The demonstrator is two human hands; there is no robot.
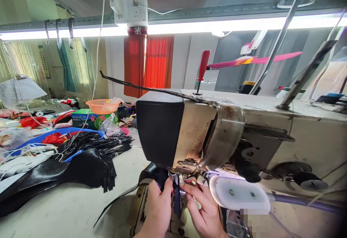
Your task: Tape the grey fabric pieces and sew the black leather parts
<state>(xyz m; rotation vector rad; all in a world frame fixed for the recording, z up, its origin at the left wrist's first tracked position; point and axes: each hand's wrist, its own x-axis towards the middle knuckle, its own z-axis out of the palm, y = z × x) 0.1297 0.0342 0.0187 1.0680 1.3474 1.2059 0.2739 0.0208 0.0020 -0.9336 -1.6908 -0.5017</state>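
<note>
A sewing machine (200, 126) with a black end cover fills the middle and right. Under its needle area, my left hand (159, 205) is closed, thumb and fingers pinching dark shiny material (155, 174). On the other side of the presser area, my right hand (202, 205) has its fingers bent close together, with the fingertips at a narrow dark strip (177, 200) hanging between the hands. What the right fingertips grip is too small to tell. A lit white lamp (238, 194) sits just right of my right hand.
Black shiny pieces (86, 169) lie on the table at left, beside a blue tray (35, 137), bundled black strips (116, 142) and an orange basket (103, 106). A red screwdriver (204, 66) stands on the machine's top. Metal rods rise at the right.
</note>
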